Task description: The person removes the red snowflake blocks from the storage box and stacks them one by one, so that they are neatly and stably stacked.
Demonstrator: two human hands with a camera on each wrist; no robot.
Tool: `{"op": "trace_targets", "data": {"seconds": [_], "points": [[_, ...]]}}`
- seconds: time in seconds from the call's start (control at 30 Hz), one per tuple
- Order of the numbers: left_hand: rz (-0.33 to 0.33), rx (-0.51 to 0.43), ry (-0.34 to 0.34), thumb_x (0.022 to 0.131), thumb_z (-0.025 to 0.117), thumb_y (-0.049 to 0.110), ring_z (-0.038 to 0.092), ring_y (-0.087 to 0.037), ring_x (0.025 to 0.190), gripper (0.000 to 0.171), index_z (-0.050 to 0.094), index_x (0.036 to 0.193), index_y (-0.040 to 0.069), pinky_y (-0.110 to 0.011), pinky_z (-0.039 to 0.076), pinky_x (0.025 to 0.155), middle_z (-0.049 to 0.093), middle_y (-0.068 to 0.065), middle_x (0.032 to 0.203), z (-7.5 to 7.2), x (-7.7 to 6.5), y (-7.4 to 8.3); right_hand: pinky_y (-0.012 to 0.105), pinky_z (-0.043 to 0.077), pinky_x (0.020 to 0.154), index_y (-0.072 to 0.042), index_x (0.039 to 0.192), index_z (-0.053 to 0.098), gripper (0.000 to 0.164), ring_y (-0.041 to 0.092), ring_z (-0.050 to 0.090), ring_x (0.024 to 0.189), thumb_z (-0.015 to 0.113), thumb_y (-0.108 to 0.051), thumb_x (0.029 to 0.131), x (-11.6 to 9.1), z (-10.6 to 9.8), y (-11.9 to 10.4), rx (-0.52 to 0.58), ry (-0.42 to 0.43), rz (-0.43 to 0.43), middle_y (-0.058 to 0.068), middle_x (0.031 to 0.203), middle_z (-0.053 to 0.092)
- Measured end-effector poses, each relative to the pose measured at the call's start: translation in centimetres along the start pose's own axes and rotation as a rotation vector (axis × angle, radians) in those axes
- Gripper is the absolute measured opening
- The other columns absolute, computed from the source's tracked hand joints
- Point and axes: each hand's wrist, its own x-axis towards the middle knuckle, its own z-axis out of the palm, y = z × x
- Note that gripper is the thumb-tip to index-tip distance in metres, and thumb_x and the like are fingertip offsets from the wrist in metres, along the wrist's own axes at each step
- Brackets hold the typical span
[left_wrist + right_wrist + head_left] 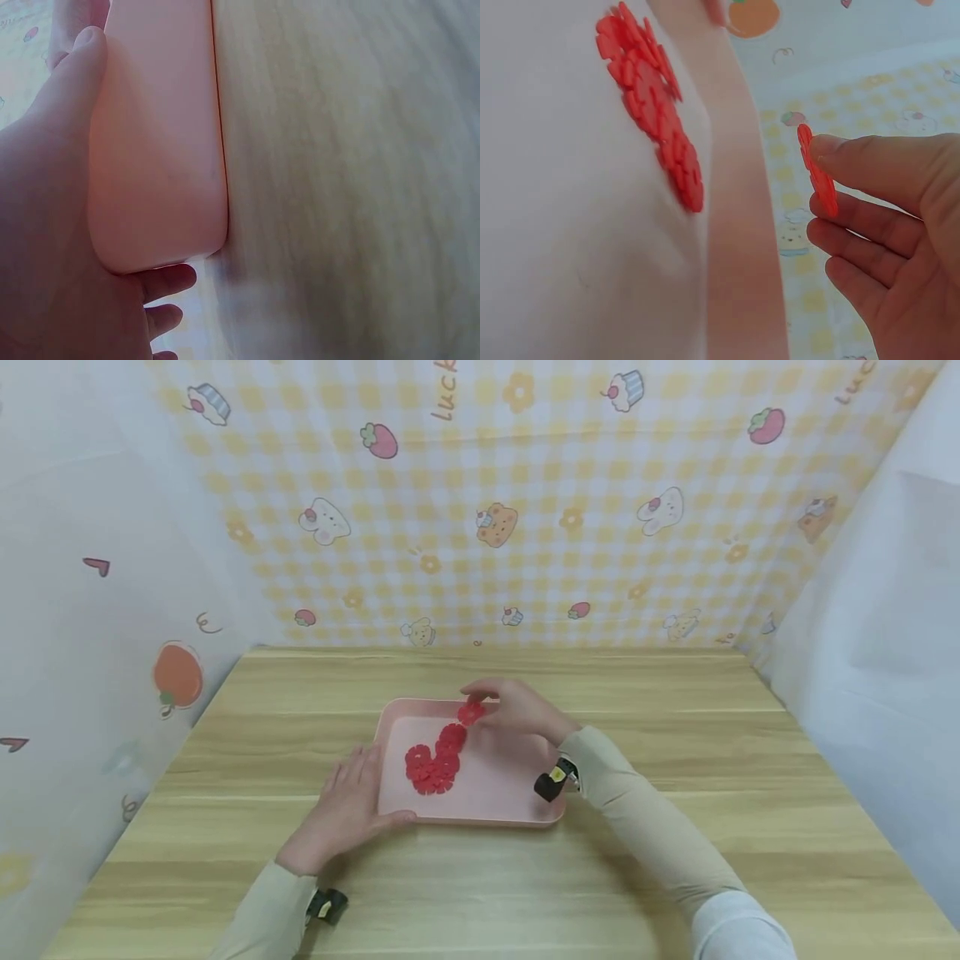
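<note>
A pink tray (487, 823) holds several red snowflake discs (433, 770), bunched and overlapping in its left half. My right hand (517, 708) is over the tray's far edge. Between thumb and finger it pinches one red disc (819, 171), seen nearly edge-on in the right wrist view; the other fingers curve loosely beneath. My left hand (348, 802) rests against the tray's near left corner. Its fingers lie along the left side and its thumb (88, 45) along the near rim. The left wrist view shows the tray's outer wall (161, 150) beside that hand.
The tray stands on a wood-grain table (465, 893). A yellow checked cloth (465, 527) with cartoon prints hangs behind it, and white sheets (885, 577) hang at both sides. Each wrist wears a small black camera (551, 787).
</note>
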Motion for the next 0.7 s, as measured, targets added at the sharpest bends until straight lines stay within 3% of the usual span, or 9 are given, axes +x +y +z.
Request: {"op": "trace_targets", "data": {"seconds": [0.33,0.7], "points": [[0.012,-0.007,0.004,0.073,0.069,0.064,0.021,-0.049,0.138,0.116,0.017,0.148,-0.007,-0.066,0.017,0.111,0.028,-0.028,0.150,0.2,0.1,-0.2,0.045,0.044,0.103,-0.007,0.128,0.060,0.049,0.022,0.058,0.114,0.075,-0.013,0.082,-2.4,-2.0,1.4,-0.032,0.111,0.021,0.006,0.122,0.065],[0.031,0.005,0.008,0.073,0.069,0.064,0.024,-0.050,0.136,0.115,0.019,0.146,-0.009,-0.067,0.020,0.109,0.030,-0.030,0.148,-0.3,0.1,0.2,0.044,0.044,0.102,-0.005,0.126,0.061,0.048,0.026,0.058,0.114,0.076,-0.012,0.080,-5.9,-3.7,3.7,-0.079,0.204,0.060,0.010,0.120,0.065]]}}
